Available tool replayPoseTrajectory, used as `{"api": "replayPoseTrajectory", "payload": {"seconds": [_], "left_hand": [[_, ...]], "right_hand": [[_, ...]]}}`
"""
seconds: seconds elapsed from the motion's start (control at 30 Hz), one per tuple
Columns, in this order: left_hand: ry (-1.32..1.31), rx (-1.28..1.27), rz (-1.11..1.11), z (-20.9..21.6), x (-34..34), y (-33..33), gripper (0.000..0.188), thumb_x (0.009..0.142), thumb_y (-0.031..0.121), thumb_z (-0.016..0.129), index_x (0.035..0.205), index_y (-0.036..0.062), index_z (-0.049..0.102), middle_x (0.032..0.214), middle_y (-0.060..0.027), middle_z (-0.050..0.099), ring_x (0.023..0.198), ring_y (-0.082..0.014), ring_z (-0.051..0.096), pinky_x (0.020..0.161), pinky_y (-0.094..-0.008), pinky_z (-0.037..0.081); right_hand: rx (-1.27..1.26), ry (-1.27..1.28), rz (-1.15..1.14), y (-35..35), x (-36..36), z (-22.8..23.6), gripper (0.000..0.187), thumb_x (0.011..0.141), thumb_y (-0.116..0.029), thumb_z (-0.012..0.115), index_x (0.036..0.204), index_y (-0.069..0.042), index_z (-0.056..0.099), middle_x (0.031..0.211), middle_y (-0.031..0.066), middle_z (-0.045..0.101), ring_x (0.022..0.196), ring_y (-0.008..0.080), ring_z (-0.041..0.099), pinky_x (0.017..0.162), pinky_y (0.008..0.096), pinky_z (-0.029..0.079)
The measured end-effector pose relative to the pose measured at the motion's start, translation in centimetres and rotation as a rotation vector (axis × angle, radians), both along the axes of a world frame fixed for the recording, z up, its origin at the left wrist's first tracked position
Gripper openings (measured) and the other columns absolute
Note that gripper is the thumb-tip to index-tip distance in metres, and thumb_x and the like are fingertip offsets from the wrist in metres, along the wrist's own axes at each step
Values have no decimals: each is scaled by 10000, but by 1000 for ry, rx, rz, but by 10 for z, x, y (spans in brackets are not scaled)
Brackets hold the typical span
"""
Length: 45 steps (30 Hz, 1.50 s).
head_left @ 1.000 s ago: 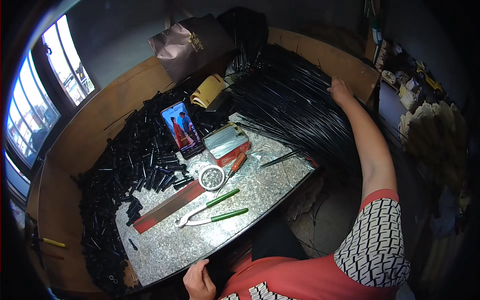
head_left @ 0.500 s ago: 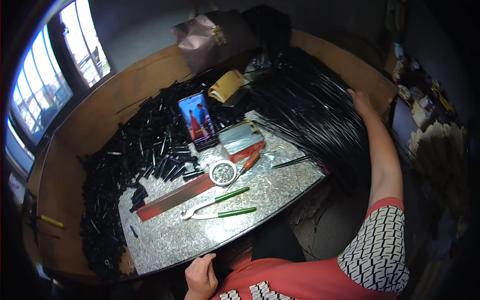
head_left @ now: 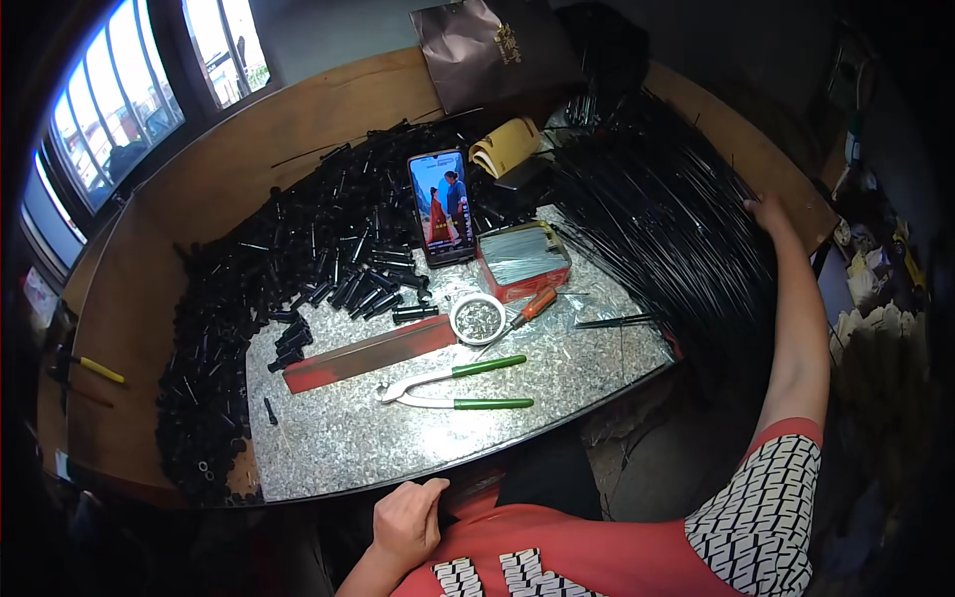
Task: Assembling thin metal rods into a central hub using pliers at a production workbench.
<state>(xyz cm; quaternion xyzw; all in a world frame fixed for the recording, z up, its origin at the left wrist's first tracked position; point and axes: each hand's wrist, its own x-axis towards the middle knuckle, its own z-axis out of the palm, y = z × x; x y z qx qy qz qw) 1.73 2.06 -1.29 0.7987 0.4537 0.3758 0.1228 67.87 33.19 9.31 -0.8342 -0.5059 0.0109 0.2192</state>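
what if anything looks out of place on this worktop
Mostly small strays: one black piece lies alone on the worktop, apart from the black heap, and a few dark rods lie at a different angle from the big bundle. Nothing looks clearly damaged.

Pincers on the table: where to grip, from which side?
Probably both green handles, around their middles, with the right hand coming from the near right, slightly above. The pincers lie flat on the speckled tabletop, handles spread and pointing right, head at left. An orange-handled tool lies beyond the far handle, so the near side looks easier.
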Motion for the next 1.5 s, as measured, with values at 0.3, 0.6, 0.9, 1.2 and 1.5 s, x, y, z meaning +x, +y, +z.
{"api": "replayPoseTrajectory", "payload": {"seconds": [0.3, 0.6, 0.9, 1.2, 1.5], "left_hand": [[-15, -21, -1, 1, -5, -4, 213, 775, -81, 596, 964, 15, 605, 712, -123, 586, 563, -277, 556, 497, -353, 432], [-27, -51, -3, 3, -6, -7, 204, 780, -74, 591, 961, 17, 610, 671, -120, 570, 560, -275, 554, 498, -351, 432], [-17, -52, -17, 6, -4, -9, 203, 774, -78, 591, 955, 10, 614, 647, -121, 552, 543, -274, 539, 488, -351, 418], [-22, -41, -24, 6, -8, -16, 205, 771, -85, 587, 950, 9, 617, 641, -122, 547, 538, -271, 538, 483, -348, 416], [-31, -27, -38, 5, -10, -20, 194, 779, -73, 596, 952, 13, 617, 648, -120, 558, 542, -271, 549, 485, -349, 424]], "right_hand": [[-52, -221, -78, -13, -29, 9, 433, 844, -260, 680, 1097, 77, 580, 1134, 271, 600, 1053, 375, 596, 889, 421, 471], [-233, -248, -71, 12, -6, 2, 417, 890, -225, 623, 1165, 78, 545, 1151, 291, 583, 1068, 365, 591, 909, 419, 470], [63, -462, -49, -11, -67, 43, 241, 925, -164, 533, 1001, 54, 604, 1071, 291, 595, 1005, 426, 583, 859, 479, 474], [107, -477, 41, -23, -84, 57, 254, 913, -159, 515, 913, 69, 626, 1011, 302, 608, 954, 463, 583, 822, 505, 464], [76, -613, 4, -12, -69, 77, 231, 871, -64, 474, 986, 24, 654, 1085, 256, 616, 1006, 421, 598, 828, 476, 504]]}}
